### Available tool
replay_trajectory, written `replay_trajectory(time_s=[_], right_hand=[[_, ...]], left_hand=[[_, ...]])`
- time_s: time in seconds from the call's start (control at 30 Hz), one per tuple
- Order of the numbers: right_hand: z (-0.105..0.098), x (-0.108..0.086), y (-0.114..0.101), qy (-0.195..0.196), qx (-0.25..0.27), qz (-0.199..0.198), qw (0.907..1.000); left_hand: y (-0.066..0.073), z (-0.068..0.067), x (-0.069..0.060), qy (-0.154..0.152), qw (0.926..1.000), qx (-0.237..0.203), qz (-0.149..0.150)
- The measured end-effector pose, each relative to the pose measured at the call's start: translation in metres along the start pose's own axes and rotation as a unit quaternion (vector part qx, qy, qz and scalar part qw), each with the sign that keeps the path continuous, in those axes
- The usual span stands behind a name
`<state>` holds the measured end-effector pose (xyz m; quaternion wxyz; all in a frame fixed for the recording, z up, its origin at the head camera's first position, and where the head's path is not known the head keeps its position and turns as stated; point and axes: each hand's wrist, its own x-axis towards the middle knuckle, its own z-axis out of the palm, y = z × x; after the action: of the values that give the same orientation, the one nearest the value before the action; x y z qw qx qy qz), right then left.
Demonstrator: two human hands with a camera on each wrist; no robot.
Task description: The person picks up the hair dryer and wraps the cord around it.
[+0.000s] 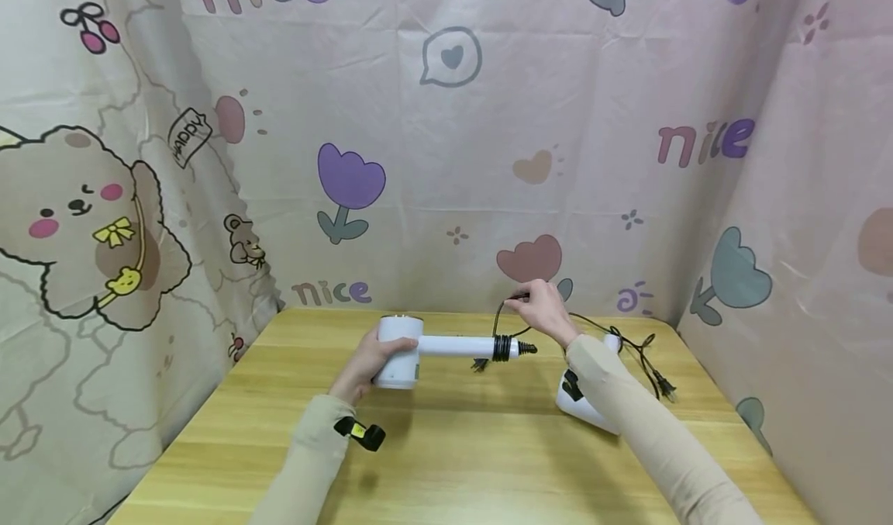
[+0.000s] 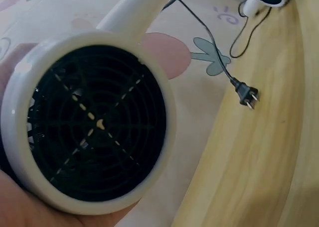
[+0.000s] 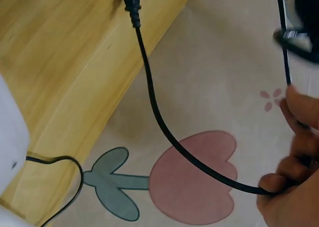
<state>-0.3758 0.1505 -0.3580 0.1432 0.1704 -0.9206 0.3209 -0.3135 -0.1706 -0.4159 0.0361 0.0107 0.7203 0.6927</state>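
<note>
A white hair dryer (image 1: 399,370) is held up over the table, its handle pointing right. My left hand (image 1: 361,366) grips its round head; the dark grille (image 2: 99,122) fills the left wrist view. Black cord (image 1: 501,347) is wound in several turns round the end of the handle. My right hand (image 1: 544,312) pinches the loose part of that cord above the handle's tip. In the right wrist view the cord (image 3: 164,130) runs from the curled fingers to a plug at the top. The two-pin plug (image 2: 246,94) hangs free in the left wrist view.
A second white hair dryer (image 1: 586,409) lies on the wooden table (image 1: 446,463) under my right forearm. Its black cord and plug (image 1: 666,388) spread toward the right edge. A printed curtain (image 1: 446,160) hangs behind and at both sides.
</note>
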Motion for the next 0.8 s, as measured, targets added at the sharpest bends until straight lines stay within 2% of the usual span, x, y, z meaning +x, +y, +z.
replay_trajectory(time_s=[0.13, 0.23, 0.33, 0.43, 0.57, 0.67, 0.8], right_hand=[[0.0, -0.003, -0.007, 0.035, 0.0, -0.021, 0.9992], [-0.001, -0.006, -0.014, 0.053, -0.021, -0.056, 0.9968], [-0.002, -0.01, -0.02, 0.086, -0.054, -0.093, 0.9904], [-0.001, -0.014, -0.023, 0.123, -0.081, -0.113, 0.9826], [0.004, -0.021, -0.024, 0.137, -0.102, -0.125, 0.9774], [0.009, -0.025, -0.024, 0.137, -0.11, -0.137, 0.9748], [0.016, -0.028, -0.026, 0.145, -0.113, -0.157, 0.9704]], left_hand=[[-0.002, 0.002, 0.002, 0.018, 0.9994, 0.027, 0.01], [-0.003, 0.002, 0.002, 0.031, 0.9986, 0.042, 0.012], [-0.002, 0.002, 0.003, 0.045, 0.9978, 0.045, 0.02], [-0.001, 0.003, 0.004, 0.065, 0.9962, 0.045, 0.036], [-0.001, 0.006, 0.003, 0.101, 0.9919, 0.056, 0.052], [0.0, 0.009, 0.001, 0.142, 0.9845, 0.079, 0.067], [0.002, 0.012, 0.0, 0.208, 0.9681, 0.102, 0.095]])
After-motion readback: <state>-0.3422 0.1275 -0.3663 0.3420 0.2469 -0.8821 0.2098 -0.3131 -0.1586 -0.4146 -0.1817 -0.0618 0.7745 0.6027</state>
